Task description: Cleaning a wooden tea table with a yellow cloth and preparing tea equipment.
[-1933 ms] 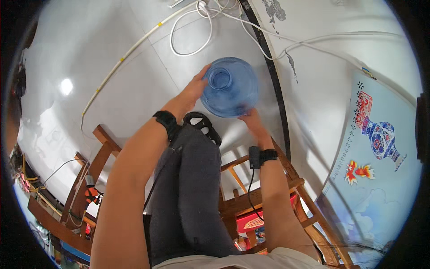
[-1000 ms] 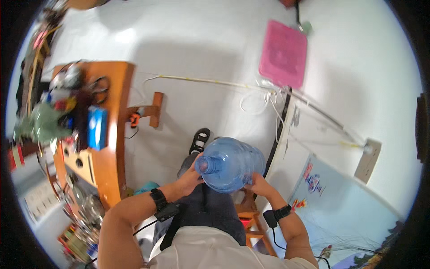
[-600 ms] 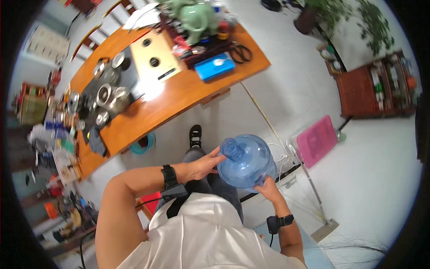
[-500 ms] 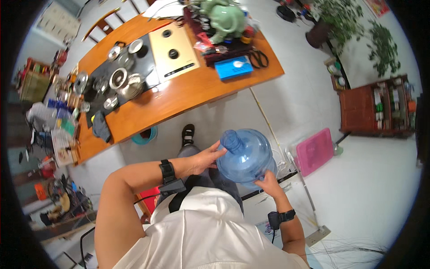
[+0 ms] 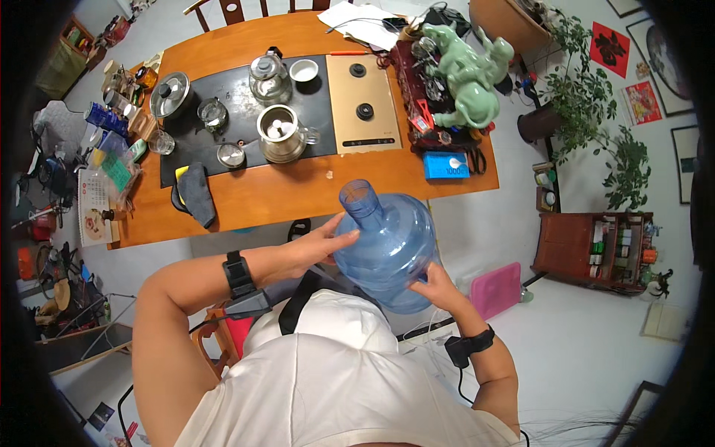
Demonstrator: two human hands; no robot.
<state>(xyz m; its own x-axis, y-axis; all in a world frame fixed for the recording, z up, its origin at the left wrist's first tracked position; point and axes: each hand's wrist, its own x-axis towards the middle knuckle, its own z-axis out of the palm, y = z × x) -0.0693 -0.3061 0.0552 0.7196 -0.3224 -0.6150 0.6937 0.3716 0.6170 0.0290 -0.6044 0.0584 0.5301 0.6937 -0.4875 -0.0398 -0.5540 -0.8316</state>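
Observation:
Both my hands hold a large translucent blue water bottle (image 5: pixel 391 249) in front of my body, just below the near edge of the wooden table (image 5: pixel 268 208). Its open neck tilts up and slightly left. My left hand (image 5: pixel 324 242) grips the bottle's left side below the neck, its thumb pointing toward the neck. My right hand (image 5: pixel 436 287) grips its lower right side. On the table stand a steel pot (image 5: pixel 281 149), a glass kettle (image 5: pixel 267 88), a lidded pan (image 5: pixel 167 100) and a gold hob panel (image 5: pixel 351 104). A grey cloth (image 5: pixel 197 197) lies near the front edge.
A green figurine (image 5: pixel 465 78) and blue box (image 5: pixel 443 165) are at the table's right. A red-brown cabinet (image 5: pixel 562 246), potted plant (image 5: pixel 538 125) and pink lid (image 5: pixel 495 290) stand to the right. Clutter (image 5: pixel 56 276) fills the left. A wooden chair (image 5: pixel 205 350) is behind me.
I have turned from the wall to face the table, which has come fully into view. The bottle has come up from low over the floor to my middle, still in both hands.

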